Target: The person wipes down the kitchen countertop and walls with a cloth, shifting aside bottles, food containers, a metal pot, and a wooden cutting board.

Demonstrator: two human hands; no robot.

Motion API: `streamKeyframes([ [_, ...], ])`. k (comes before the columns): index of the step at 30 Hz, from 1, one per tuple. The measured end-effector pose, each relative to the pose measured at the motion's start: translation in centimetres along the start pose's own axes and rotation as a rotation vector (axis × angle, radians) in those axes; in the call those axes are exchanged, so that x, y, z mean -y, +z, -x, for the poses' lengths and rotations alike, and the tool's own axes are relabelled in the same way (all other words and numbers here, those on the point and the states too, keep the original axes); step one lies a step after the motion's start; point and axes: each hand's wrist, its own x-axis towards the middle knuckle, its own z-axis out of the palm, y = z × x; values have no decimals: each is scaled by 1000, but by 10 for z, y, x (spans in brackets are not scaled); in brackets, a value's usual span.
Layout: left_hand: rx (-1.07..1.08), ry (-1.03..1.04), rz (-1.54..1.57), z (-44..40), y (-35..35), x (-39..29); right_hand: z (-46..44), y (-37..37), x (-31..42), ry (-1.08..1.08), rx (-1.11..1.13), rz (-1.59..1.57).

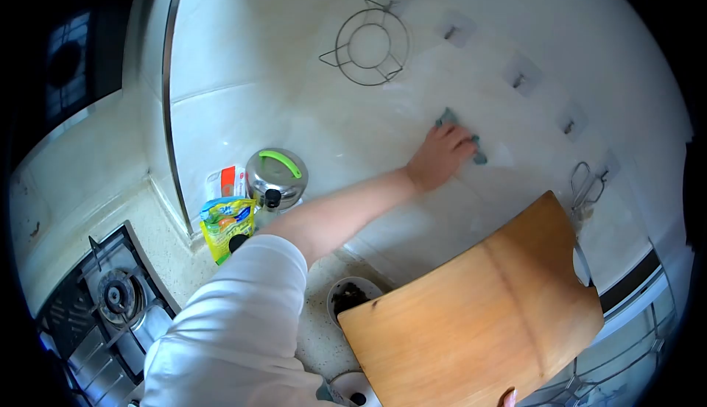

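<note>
My left hand point(440, 155) reaches up to the pale tiled wall, its fingers closed over a grey-green cloth point(479, 151) that is pressed against the tiles. Parts of the cloth stick out above and beside the fingers. A large wooden cutting board point(471, 308) stands tilted at the lower right. At its bottom edge a fingertip of my right hand point(508, 398) shows, gripping the board; the rest of that hand is hidden. Behind the board's left corner sits a white bowl point(333, 300) with dark contents.
A round wire rack point(370, 45) hangs on the wall, with several adhesive hooks point(520, 80) and a metal whisk-like utensil point(582, 186) to its right. Under my left arm are a steel kettle or lid with a green handle point(280, 163) and a yellow pouch point(227, 223). A gas stove point(118, 296) is at left.
</note>
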Motion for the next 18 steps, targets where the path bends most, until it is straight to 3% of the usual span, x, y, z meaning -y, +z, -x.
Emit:
streamKeyframes([
  [2,-95,-42,0,-45,-2,1,-4,-11,-2,-7,-33,9],
  [4,-192,-101,1,-76,7,-9,-20,-16,25,426,-53,-357],
  [5,-214,-105,-52,-87,17,-16,-29,-14,34,847,-62,-726],
  [6,-234,-110,-105,-90,25,-20,-20,-1,31,854,-71,-724],
  [7,-219,-113,-101,-80,29,-25,-1,20,23,272,-153,-164],
  [8,-64,-19,-131,-63,32,-32,10,33,20,-313,-207,396],
  [9,89,76,-158,-44,33,-39,9,35,31,-299,-208,403],
  [11,250,261,-124,12,32,-46,11,33,58,-148,16,127],
  [14,318,365,22,44,33,-31,14,-1,30,-11,-26,12],
  [17,246,343,-145,1,30,-36,8,-32,1,178,-53,-162],
  [18,127,241,-129,-28,32,-39,5,-30,7,176,-58,-171],
])
